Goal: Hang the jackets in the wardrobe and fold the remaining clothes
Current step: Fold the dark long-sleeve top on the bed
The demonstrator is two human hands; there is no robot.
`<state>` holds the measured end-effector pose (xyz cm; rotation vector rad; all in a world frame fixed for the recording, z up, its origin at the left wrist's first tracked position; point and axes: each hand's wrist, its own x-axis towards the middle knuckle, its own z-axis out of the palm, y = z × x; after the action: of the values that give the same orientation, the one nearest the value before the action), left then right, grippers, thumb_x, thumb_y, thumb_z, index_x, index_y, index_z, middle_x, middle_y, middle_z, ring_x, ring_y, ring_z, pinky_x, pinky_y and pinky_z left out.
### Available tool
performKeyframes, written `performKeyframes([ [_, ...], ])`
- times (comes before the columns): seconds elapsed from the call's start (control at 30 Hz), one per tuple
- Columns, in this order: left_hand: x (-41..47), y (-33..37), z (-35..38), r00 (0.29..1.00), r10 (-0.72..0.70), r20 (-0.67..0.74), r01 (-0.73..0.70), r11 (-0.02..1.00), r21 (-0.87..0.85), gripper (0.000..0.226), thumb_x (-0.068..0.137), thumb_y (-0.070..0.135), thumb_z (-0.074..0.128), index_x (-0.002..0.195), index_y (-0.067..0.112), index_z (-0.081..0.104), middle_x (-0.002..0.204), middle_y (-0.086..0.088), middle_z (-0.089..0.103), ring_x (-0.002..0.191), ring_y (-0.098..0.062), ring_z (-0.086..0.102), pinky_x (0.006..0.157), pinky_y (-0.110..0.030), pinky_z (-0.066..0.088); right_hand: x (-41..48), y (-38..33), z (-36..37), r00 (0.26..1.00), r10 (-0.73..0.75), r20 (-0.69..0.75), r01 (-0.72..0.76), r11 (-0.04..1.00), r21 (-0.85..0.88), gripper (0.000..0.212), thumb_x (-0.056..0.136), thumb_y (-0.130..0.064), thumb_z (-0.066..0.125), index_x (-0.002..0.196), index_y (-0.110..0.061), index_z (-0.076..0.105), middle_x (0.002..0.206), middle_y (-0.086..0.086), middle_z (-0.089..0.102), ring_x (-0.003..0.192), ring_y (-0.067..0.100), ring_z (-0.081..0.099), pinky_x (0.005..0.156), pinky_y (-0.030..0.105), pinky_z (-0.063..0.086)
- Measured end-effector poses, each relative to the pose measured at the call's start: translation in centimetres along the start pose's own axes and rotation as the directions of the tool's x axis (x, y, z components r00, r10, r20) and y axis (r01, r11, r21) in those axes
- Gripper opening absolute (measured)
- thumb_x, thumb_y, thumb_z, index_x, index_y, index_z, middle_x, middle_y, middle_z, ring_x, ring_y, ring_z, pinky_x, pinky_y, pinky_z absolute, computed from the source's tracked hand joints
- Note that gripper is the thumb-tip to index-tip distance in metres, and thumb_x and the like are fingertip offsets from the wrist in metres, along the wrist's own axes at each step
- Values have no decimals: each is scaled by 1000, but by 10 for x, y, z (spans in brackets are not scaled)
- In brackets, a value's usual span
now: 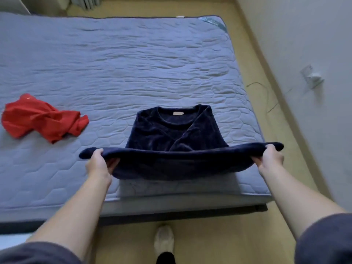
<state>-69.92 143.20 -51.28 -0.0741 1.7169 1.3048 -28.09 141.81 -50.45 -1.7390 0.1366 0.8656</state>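
A dark navy sweater (171,134) lies on the grey quilted mattress (114,63) near its front right corner, collar pointing away, sleeves folded across the chest. Its bottom hem is lifted off the bed and stretched wide. My left hand (98,162) grips the hem's left end, thumb on top. My right hand (269,157) grips the hem's right end the same way. A crumpled red garment (40,119) lies on the mattress at the left, apart from both hands.
The bed's front edge runs just below my hands. A wooden floor strip lies between the bed and the white wall at the right, with a thin cable (266,96) on it. A wall socket (312,77) sits low on that wall. My foot (163,241) stands below.
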Motion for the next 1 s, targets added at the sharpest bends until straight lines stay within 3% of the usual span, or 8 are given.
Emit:
performKeyframes([
  [0.27,66,2,135,812,301,501,-512,779,363,45,98,14,49,141,12,36,146,-7,40,132,-18,40,107,-33,32,39,27,132,846,-262,465,440,836,-328,41,98,-9,48,138,-11,38,145,11,42,133,22,42,107,28,31],
  [0.33,77,-44,122,746,279,604,-653,480,586,52,95,13,54,143,11,36,149,-6,38,138,-21,35,112,-32,27,43,83,122,773,-196,604,585,587,-559,53,96,-11,52,145,-8,32,152,11,34,139,23,33,111,28,25],
  [0.47,95,-117,88,674,69,736,-682,-323,656,77,89,38,57,152,23,17,161,-3,9,148,-21,11,115,-42,22,57,160,101,687,29,726,704,-274,-655,76,94,-39,51,153,-31,4,161,-2,-9,149,25,0,116,51,15],
  [0.57,112,-147,90,529,36,848,-703,-541,462,105,61,37,82,150,19,29,156,-14,25,141,-34,30,104,-56,36,76,173,116,510,-67,857,723,-505,-470,101,76,-35,73,153,-27,9,161,7,-1,147,35,10,109,62,19],
  [0.63,132,-158,100,492,59,868,-637,-656,406,103,76,19,70,152,21,1,159,-16,4,145,-37,14,109,-58,26,98,177,134,427,-35,903,674,-653,-344,98,85,-23,62,151,-26,-10,158,9,-15,147,37,1,110,64,12],
  [0.7,148,-165,112,532,16,847,-559,-744,366,87,91,8,48,151,21,-14,159,-17,-10,146,-38,4,111,-54,20,114,186,149,452,68,889,639,-720,-270,85,93,-13,45,150,-24,-18,159,8,-18,147,36,-3,112,60,10],
  [0.87,146,-180,103,546,-25,838,-527,-787,320,65,90,6,50,149,12,25,151,-24,30,129,-34,46,85,-36,51,121,204,136,416,142,898,719,-656,-229,65,94,-3,36,152,-12,7,158,11,16,139,31,28,102,41,36],
  [1.0,100,-182,57,650,-241,721,-598,-748,289,76,90,-4,41,152,11,-1,157,-23,8,137,-36,33,86,-35,49,86,195,83,410,251,877,794,-571,-208,67,94,0,39,152,-12,8,158,11,16,139,30,28,102,41,38],
])
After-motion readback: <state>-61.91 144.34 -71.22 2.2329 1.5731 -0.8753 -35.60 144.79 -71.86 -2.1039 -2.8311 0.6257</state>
